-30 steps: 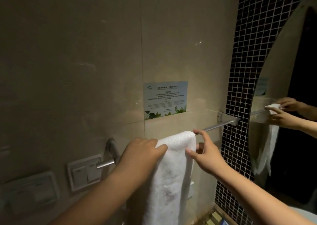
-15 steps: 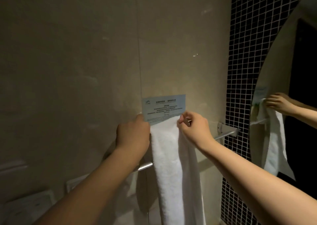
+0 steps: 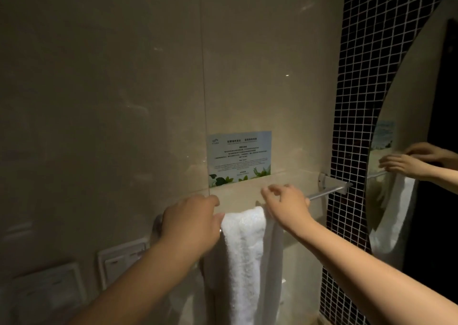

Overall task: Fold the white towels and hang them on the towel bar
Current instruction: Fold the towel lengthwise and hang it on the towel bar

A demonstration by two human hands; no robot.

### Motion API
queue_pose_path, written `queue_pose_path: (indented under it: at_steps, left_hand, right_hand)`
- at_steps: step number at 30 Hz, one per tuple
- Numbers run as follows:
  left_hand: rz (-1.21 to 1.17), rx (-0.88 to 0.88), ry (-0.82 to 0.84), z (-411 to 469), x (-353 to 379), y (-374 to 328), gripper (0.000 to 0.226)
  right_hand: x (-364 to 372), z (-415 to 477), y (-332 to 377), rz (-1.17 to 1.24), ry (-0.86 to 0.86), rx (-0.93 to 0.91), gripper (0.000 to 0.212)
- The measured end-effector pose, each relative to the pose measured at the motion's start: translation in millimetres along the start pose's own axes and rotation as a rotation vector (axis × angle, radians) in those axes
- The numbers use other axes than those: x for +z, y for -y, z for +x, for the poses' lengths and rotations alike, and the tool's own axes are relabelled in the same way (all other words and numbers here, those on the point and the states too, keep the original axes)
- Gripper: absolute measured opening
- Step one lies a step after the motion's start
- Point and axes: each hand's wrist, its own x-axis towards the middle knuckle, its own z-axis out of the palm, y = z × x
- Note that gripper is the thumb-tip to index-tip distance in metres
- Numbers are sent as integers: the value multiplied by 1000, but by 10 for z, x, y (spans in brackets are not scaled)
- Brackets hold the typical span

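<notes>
A folded white towel [image 3: 244,255] hangs draped over the metal towel bar [image 3: 324,194] on the beige tiled wall, and its long front flap drops out of view at the bottom. My left hand [image 3: 190,223] is at the towel's upper left corner with its fingers curled and its thumb against the cloth. My right hand [image 3: 285,205] lies over the upper right corner on the bar, fingers loosely apart. The bar's middle is hidden behind the towel and my hands.
A printed notice [image 3: 239,159] is stuck to the wall just above the bar. White switch plates [image 3: 119,265] sit at lower left. A black mosaic tile strip [image 3: 357,126] and a curved mirror [image 3: 416,151], which reflects my hands and the towel, stand at right.
The towel, held up above the bar half a second ago, has come down and now lies over the bar. Both hands dropped with it, and the right hand's fingers have loosened.
</notes>
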Motion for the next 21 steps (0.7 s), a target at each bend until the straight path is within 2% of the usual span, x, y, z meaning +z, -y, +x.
queue_pose_path:
  at_steps: [1,3,5,7,9,12,14,16,18,21]
  left_hand:
    - [25,36,-103,-152,9,-29,25]
    - [103,60,-127,-439,54,-93,38]
    - [150,41,27,-602,181,-148,52]
    - [156,2,131,-626,332,-176,57]
    - [58,-27,163,-581,449,-190,53]
    - [-95,-52,116,-507,504,-198,41]
    - [-122,-68,86,-481,464,-227,36]
    - [-46,-62,62,-491,376,-283,34]
    - [76,-46,40,-500,239,-350,32]
    - [138,-32,-18,-364,-24,-386,28]
  right_hand:
    - [4,-66,-80,91,-115,-32,36]
    - [2,-213,-213,193,-243,-72,29]
    - [11,-342,-295,223,-231,-52,35]
    - [6,-432,-326,189,-205,-17,40]
    - [13,-498,-342,153,-154,21,39]
    - [30,-563,-322,174,-61,41,29]
    - [9,-574,-303,227,-72,54,21]
    - [-49,-596,-255,266,-128,33,16]
    - [-110,-609,-204,252,-210,-48,19]
    - [-232,-530,-66,226,-278,-152,16]
